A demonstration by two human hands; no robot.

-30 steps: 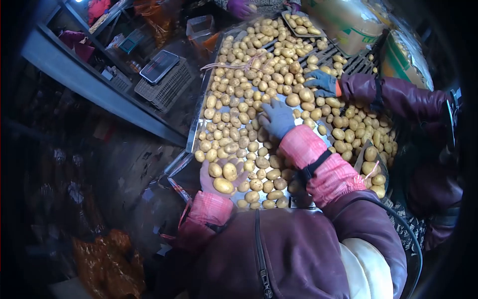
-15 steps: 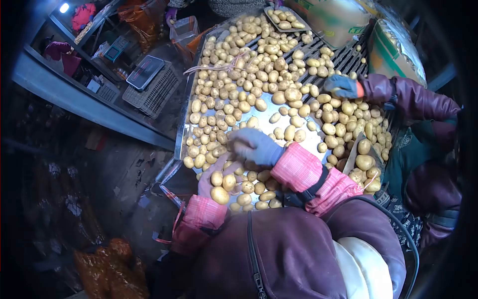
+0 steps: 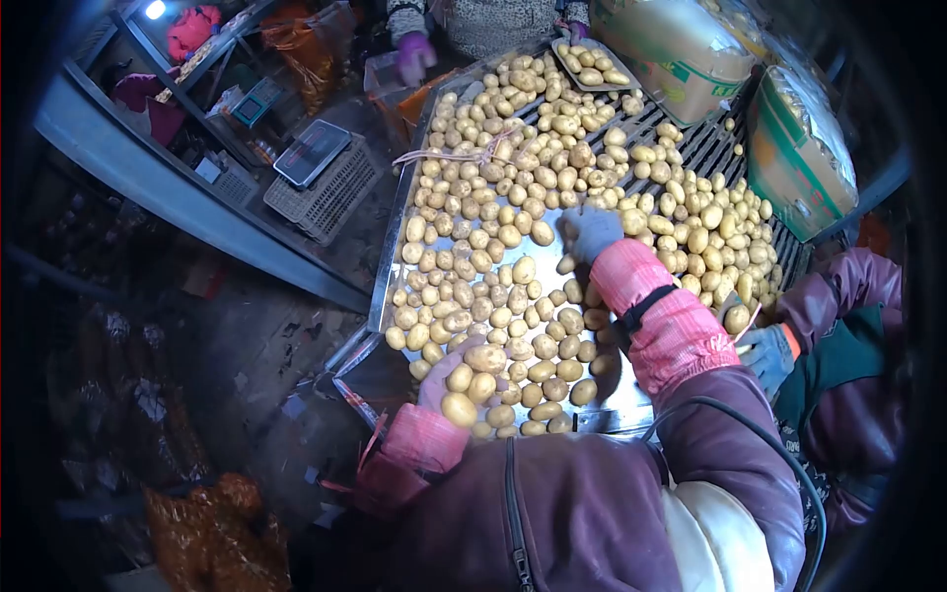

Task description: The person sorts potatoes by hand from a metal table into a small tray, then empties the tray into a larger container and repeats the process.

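My left hand (image 3: 434, 388), in a pale glove, is cupped palm up near the front left of the metal table (image 3: 621, 390). Several potatoes (image 3: 482, 358) rest in its palm and against its fingers. Out over the middle of the table is my right hand (image 3: 596, 233), in a grey glove, back upward. Its fingers point down among the potatoes and are mostly hidden, so whether they grip one does not show. Loose potatoes (image 3: 457, 293) of mixed size lie around both hands.
A co-worker's gloved hand (image 3: 768, 355) is close on the right, beside a scoop with potatoes. Across the table stands another person with a purple glove (image 3: 415, 57). Cartons (image 3: 804, 158) line the back right, near a slatted section (image 3: 695, 148). A string (image 3: 449, 155) crosses some potatoes.
My right hand has moved away from my left, up and to the right. My left hand keeps its potatoes. The co-worker's hand on the right has drawn back toward the scoop.
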